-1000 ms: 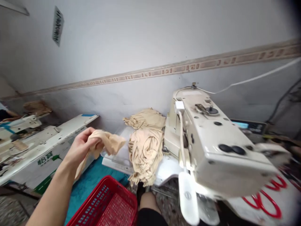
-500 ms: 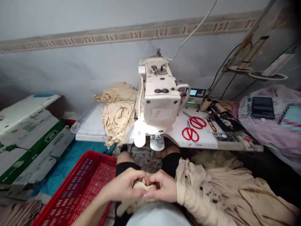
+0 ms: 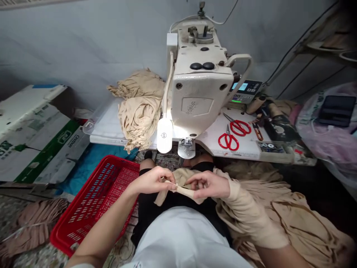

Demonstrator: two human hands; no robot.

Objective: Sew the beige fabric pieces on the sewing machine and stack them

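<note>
Above my lap, a small beige fabric piece (image 3: 186, 191) is stretched between my two hands. My left hand (image 3: 155, 181) pinches its edge between thumb and fingertips. My right hand (image 3: 209, 185) grips the other end, thumb below and fingers curled over it. More of the cloth hangs behind and below the fingers. A beige fabric sleeve (image 3: 251, 216) covers my right forearm up to the wrist. Just beyond my hands stands a white sewing machine (image 3: 199, 100), its lamp (image 3: 164, 136) lit.
Bunched beige cloth (image 3: 141, 115) lies left of the machine. Red-handled scissors (image 3: 228, 141) and a control panel (image 3: 244, 91) are at right. A red basket (image 3: 60, 232) stands on my left, beside a cardboard box (image 3: 33, 137). Beige fabric (image 3: 301, 219) is heaped on my right.
My hands have moved apart, and the fabric between them is now pulled out straight instead of bunched. The view has tipped downward and closer to the machine.
</note>
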